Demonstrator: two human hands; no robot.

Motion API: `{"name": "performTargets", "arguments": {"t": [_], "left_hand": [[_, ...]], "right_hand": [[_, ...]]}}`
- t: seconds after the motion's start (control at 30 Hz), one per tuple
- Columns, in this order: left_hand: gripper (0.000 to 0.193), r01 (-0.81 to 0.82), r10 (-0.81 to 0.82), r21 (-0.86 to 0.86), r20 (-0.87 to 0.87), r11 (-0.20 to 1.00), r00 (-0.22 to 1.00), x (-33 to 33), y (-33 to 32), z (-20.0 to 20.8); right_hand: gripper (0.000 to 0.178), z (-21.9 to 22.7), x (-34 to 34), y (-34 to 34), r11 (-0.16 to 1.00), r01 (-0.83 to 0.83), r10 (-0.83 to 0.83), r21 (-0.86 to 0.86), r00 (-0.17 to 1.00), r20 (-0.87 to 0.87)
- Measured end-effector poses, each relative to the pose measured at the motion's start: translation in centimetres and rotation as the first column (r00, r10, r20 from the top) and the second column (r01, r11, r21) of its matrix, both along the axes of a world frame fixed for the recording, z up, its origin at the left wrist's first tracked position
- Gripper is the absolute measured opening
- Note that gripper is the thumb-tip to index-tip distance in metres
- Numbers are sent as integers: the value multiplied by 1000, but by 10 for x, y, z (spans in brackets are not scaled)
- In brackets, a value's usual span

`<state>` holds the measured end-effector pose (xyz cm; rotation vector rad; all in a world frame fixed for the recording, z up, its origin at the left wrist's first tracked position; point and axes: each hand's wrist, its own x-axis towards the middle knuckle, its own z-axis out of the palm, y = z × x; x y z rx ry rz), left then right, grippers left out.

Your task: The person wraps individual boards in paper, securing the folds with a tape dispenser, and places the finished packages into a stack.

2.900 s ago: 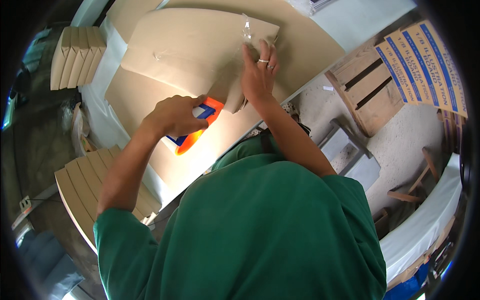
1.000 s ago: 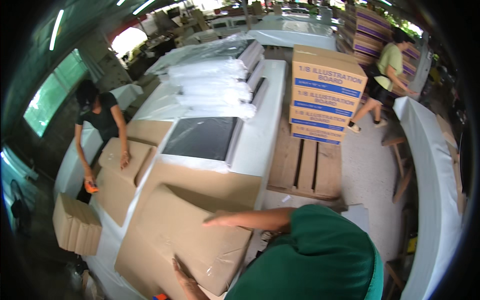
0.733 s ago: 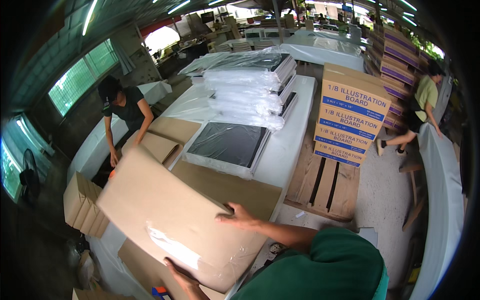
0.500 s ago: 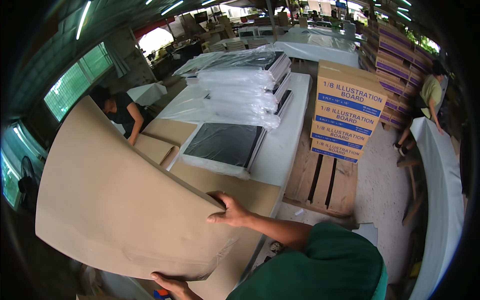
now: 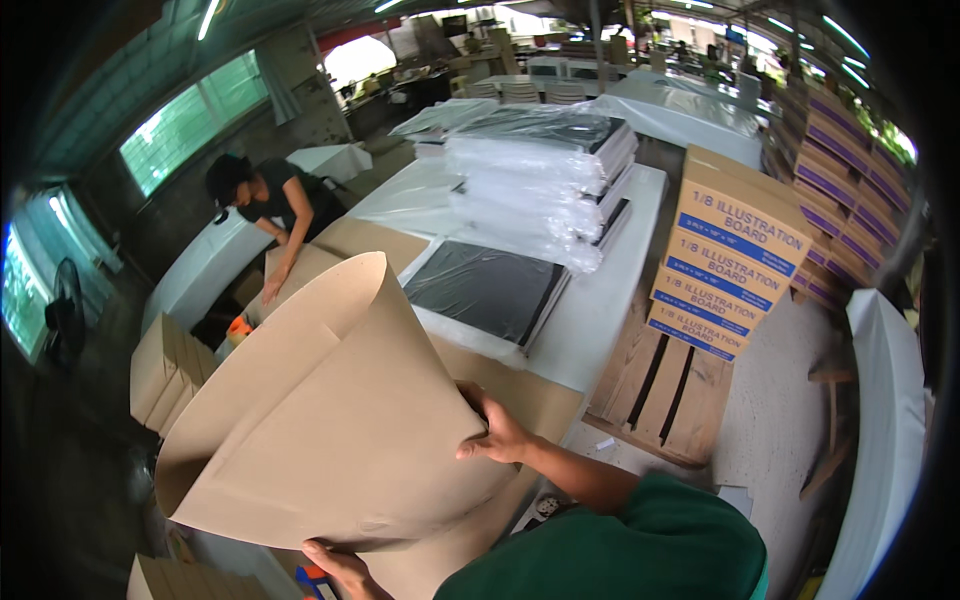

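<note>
A large sheet of brown kraft paper [image 5: 350,450] is curled over on itself into a loose, wide roll, its open end facing left. My right hand [image 5: 495,430] grips the right edge of the roll, thumb on the near face and fingers behind. Low down, my left hand [image 5: 338,566] holds the bottom edge, thumb over the paper, most of its fingers hidden underneath. Beneath the roll, more flat brown paper [image 5: 535,395] covers the table. An orange and blue object [image 5: 316,580] sits beside my left hand, too cut off to name.
Beyond the roll lie a plastic-wrapped stack of black boards [image 5: 485,290] and a taller wrapped stack [image 5: 530,180]. Printed cartons [image 5: 740,240] stand on a wooden pallet [image 5: 640,400] at right. Across the table, a co-worker [image 5: 285,205] leans over brown paper. Folded brown stacks [image 5: 165,375] stand left.
The sheet's far left part has folded over towards the right, turning a broad curve into a roll. Both hands keep their hold. My view has swung left, showing more of the co-worker.
</note>
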<state>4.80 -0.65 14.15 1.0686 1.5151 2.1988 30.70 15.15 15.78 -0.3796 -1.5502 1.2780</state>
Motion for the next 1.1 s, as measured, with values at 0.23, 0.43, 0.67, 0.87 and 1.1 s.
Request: {"name": "performTargets", "arguments": {"t": [0.23, 0.43, 0.67, 0.87, 1.1], "left_hand": [[81, -190, 185, 23, 147, 981, 972, 25, -5, 34], [73, -49, 44, 32, 155, 998, 987, -21, -28, -14], [54, -191, 179, 66, 153, 979, 972, -18, 31, 54], [53, 210, -366, -375, -413, 903, 834, -3, 164, 164], [86, 67, -804, -866, -427, 495, 413, 36, 293, 67]], "right_hand": [[88, 26, -5, -7, 995, 81, -78, 59, 996, -50], [98, 43, 2, 2, 994, -85, 76, -74, 990, -117], [80, 45, -9, -8, 984, 60, -90, -169, 980, -176], [56, -23, -16, -35, 828, 6, -175, -561, 953, -248], [80, -121, -56, -73, 200, -435, 112, -878, 901, -420]]}}
